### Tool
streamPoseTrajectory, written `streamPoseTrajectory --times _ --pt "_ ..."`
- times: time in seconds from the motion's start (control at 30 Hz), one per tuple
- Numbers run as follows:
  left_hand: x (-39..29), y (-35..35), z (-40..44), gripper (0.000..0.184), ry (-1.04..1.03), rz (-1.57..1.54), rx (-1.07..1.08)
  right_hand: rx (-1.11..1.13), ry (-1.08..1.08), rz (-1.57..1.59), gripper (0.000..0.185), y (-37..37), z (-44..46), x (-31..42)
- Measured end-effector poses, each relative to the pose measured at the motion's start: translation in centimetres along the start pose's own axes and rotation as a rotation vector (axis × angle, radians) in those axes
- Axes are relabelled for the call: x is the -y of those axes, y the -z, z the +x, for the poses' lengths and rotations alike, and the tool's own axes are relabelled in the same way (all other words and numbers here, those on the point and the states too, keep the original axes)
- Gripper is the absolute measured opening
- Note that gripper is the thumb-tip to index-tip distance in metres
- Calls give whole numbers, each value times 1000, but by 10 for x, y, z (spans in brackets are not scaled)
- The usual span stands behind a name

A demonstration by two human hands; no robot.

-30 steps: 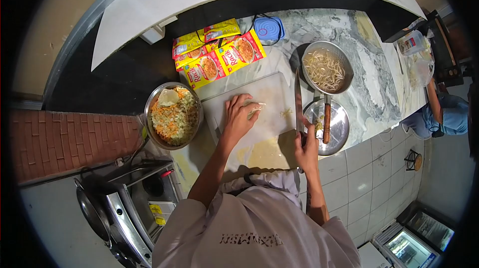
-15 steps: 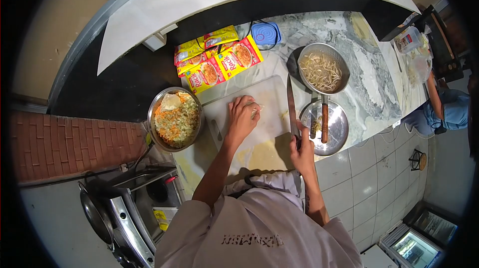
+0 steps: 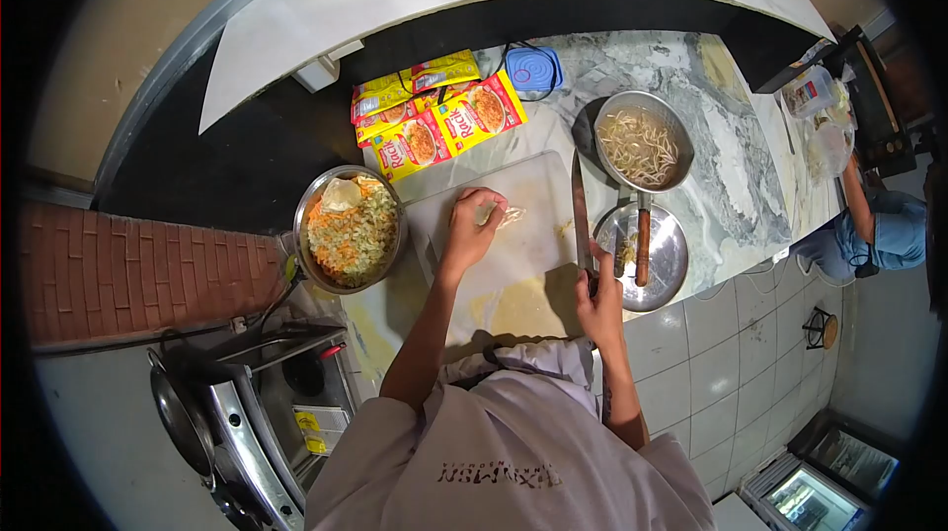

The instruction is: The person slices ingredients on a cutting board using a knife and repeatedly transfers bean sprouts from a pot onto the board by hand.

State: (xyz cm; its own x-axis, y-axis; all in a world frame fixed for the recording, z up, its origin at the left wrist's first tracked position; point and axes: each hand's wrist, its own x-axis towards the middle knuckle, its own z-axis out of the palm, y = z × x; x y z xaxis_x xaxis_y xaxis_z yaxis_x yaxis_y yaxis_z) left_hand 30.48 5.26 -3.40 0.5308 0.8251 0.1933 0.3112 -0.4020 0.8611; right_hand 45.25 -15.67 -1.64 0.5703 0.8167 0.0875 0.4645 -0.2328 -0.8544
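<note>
My left hand [image 3: 469, 232] is over the white cutting board [image 3: 538, 180], its fingers curled and thumb bent in against a small bunch of pale bean sprouts [image 3: 512, 217]. Some of the sprouts stick out to the right of the fingertips. In my right hand [image 3: 599, 302] is the handle of a long kitchen knife [image 3: 580, 200], its blade pointing away from me along the board's right edge. A pan of bean sprouts in liquid [image 3: 681, 126] stands beyond the knife. Under its wooden handle lies a round metal plate [image 3: 673, 269] with small scraps on it.
At the left stands a metal bowl [image 3: 303, 252] of shredded vegetables. Yellow seasoning packets [image 3: 420, 141] and a blue lidded box [image 3: 533, 69] lie behind the board. A stove [image 3: 242, 422] is at the lower left. Another person [image 3: 884, 225] works at the far right.
My left hand has turned and its fingers have curled up, leaving more of the bean sprouts showing on the board. My right hand still grips the knife in nearly the same place.
</note>
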Motion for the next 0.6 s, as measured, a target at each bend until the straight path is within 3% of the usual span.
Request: streamPoseTrajectory --times 0.13,0.17,0.23,0.43,0.6 --pt "-2 12 -7 23 314 -281 57 79 -104 25 50 6 1 10" --pt "-3 14 -9 23 314 -281 48 99 -138 65 50 6 2 13" --pt "-9 19 -15 23 463 -669 74 76 -75 68 49 1 3 9" --pt "-33 34 -40 23 571 -817 24 92 2 117 48 -1 -1 23" --pt "-40 61 -76 24 542 -872 6 133 49 151 51 -5 -11 23"
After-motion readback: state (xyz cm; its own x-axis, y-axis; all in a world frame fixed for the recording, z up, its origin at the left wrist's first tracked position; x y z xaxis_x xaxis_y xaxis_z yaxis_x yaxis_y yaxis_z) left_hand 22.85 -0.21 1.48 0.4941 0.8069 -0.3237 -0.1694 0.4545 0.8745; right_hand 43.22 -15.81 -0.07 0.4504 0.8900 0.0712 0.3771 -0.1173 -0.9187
